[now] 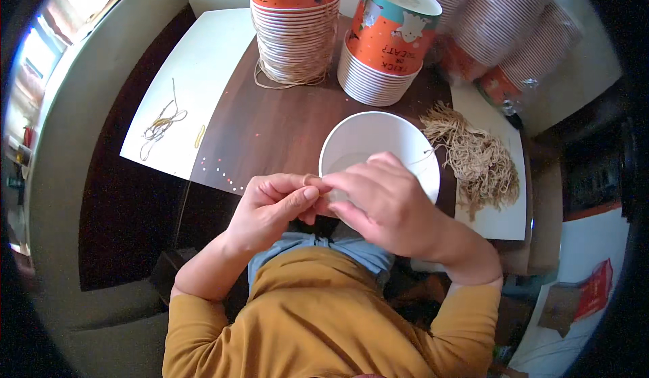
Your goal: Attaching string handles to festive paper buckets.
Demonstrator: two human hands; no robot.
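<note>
A round paper bucket [378, 131] with a white inside stands open toward me at the table's front edge. My left hand [280, 202] is closed in a pinch by the bucket's near left rim, thumb pressed to the fingers. Across that rim reaches my right hand [385, 199], its curled fingers meeting the left fingertips. Whatever lies between the fingers is too small or hidden to name. A thin cord [433, 152] shows at the bucket's right rim. Right beside it lies a loose bundle of tan cords [483, 158].
Behind stand a tall stack of nested buckets [294, 43] with cords hanging round it and a shorter orange stack [392, 40]. Plastic-wrapped bucket stacks [500, 19] are at the back right. On the left, a tangled cord [161, 128] lies on white board, near small pale dots [220, 170].
</note>
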